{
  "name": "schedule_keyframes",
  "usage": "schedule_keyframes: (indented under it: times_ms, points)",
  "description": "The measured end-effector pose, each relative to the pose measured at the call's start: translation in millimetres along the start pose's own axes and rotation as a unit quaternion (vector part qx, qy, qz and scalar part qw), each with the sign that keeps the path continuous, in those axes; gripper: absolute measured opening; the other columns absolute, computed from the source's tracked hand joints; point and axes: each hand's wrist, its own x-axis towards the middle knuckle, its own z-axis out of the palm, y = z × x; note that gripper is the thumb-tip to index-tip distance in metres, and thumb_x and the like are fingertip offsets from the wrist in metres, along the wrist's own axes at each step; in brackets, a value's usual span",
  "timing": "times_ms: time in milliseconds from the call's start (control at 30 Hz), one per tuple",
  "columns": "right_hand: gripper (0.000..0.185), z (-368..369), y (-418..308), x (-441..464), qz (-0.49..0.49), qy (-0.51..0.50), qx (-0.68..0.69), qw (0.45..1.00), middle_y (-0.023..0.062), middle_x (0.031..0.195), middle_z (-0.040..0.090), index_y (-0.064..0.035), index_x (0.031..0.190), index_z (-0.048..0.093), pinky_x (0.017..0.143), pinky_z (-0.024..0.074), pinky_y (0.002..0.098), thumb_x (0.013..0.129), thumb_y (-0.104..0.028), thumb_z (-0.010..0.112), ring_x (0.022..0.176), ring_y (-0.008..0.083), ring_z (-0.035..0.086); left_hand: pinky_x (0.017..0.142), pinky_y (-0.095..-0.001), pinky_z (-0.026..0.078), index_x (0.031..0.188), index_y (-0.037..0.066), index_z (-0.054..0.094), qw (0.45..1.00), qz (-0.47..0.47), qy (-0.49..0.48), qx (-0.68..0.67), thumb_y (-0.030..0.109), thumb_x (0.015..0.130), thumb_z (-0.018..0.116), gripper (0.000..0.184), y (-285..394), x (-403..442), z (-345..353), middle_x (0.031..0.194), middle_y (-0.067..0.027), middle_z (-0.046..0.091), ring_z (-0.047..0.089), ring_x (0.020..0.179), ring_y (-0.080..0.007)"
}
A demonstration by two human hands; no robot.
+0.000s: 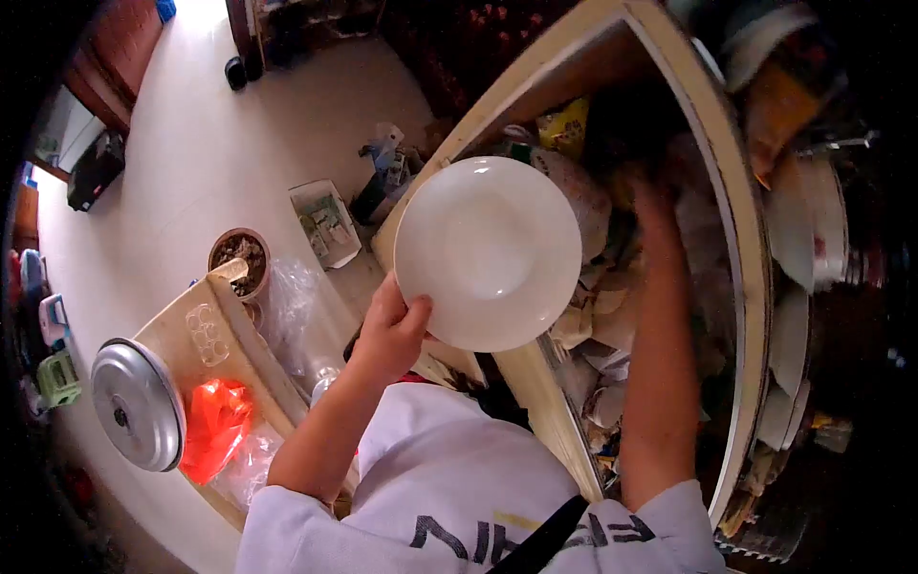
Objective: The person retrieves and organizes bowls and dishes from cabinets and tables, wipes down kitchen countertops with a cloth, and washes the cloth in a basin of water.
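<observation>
Left hand clasps a white plate by its rim, thumb on top, before an open cabinet; the right hand reaches inside near a yellow packet, its grip and openness too shadowed to tell.

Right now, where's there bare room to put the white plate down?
The biggest bare patch is the pale floor between the black boxy thing and the white box. The cabinet is crammed where the right hand reaches. The beige stand is crowded too, with the metal lid and red bag.
</observation>
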Motion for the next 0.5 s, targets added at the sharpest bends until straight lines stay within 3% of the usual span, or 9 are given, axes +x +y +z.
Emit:
schedule_keyframes:
  times_ms: [133, 267, 333, 400, 467, 500]
  points:
    - [0.079, -34.0, 31.6, 2.9, 0.168, 0.071, 0.129, 0.975, 0.0143, 0.158, 0.031, -0.0077, 0.154, 0.028, 0.115, 0.0278, 0.0381, 0.087, -0.026, 0.065, 0.143, 0.0287, 0.031, 0.068, -0.0282, 0.054, 0.127, 0.0, 0.047, 0.998, -0.018, -0.02, 0.053, 0.006, 0.098, 0.044, 0.03, 28.1, 16.5, 5.4, 0.101, -0.007, 0.061, 0.061, 0.086, -0.0123]
    - [0.074, -49.7, 32.9, 1.7, 0.193, 0.079, -0.054, 0.977, 0.0173, 0.156, 0.032, -0.0092, 0.153, 0.03, 0.115, 0.0294, 0.0415, 0.09, -0.03, 0.063, 0.141, 0.0328, 0.035, 0.072, -0.0342, 0.051, 0.123, -0.002, 0.047, 0.991, 0.054, -0.077, 0.097, 0.004, 0.095, 0.046, 0.029, 35.5, 41.1, 17.6, 0.095, -0.0148, 0.062, 0.063, 0.083, -0.0214]
    - [0.071, -53.6, 58.2, 5.9, 0.139, 0.055, -0.221, 0.964, 0.0184, 0.154, 0.036, -0.0099, 0.151, 0.035, 0.114, 0.0316, 0.0444, 0.091, -0.035, 0.062, 0.139, 0.035, 0.038, 0.074, -0.0376, 0.05, 0.122, -0.002, 0.047, 0.978, 0.139, -0.069, 0.138, 0.003, 0.093, 0.047, 0.029, 36.3, 50.7, 30.3, 0.093, -0.0192, 0.062, 0.063, 0.082, -0.0275]
    - [0.068, -43.6, 69.1, 12.3, 0.066, 0.009, -0.397, 0.916, 0.0186, 0.151, 0.041, -0.0103, 0.149, 0.039, 0.113, 0.0336, 0.0461, 0.092, -0.04, 0.06, 0.136, 0.0365, 0.041, 0.076, -0.0394, 0.05, 0.122, -0.002, 0.047, 0.97, 0.15, -0.078, 0.174, 0.003, 0.092, 0.048, 0.03, 44.9, 56.3, 37.3, 0.094, -0.0219, 0.061, 0.063, 0.083, -0.0318]
    - [0.064, -24.7, 54.5, 28.9, -0.046, -0.004, -0.404, 0.913, 0.0181, 0.147, 0.047, -0.0104, 0.145, 0.046, 0.111, 0.0359, 0.0467, 0.092, -0.044, 0.057, 0.134, 0.037, 0.045, 0.077, -0.04, 0.05, 0.122, -0.002, 0.047, 0.972, 0.138, -0.08, 0.171, 0.002, 0.091, 0.048, 0.032, 49.7, 59.2, 41.5, 0.096, -0.0232, 0.062, 0.063, 0.084, -0.0335]
    - [0.061, -11.0, 42.9, 40.0, -0.114, 0.013, -0.324, 0.939, 0.0177, 0.144, 0.05, -0.0103, 0.141, 0.05, 0.11, 0.0373, 0.0468, 0.092, -0.045, 0.056, 0.132, 0.0368, 0.047, 0.078, -0.0397, 0.05, 0.123, -0.002, 0.047, 0.979, 0.115, -0.08, 0.15, 0.002, 0.09, 0.048, 0.033, 47.5, 56.2, 40.7, 0.097, -0.0232, 0.062, 0.063, 0.084, -0.0331]
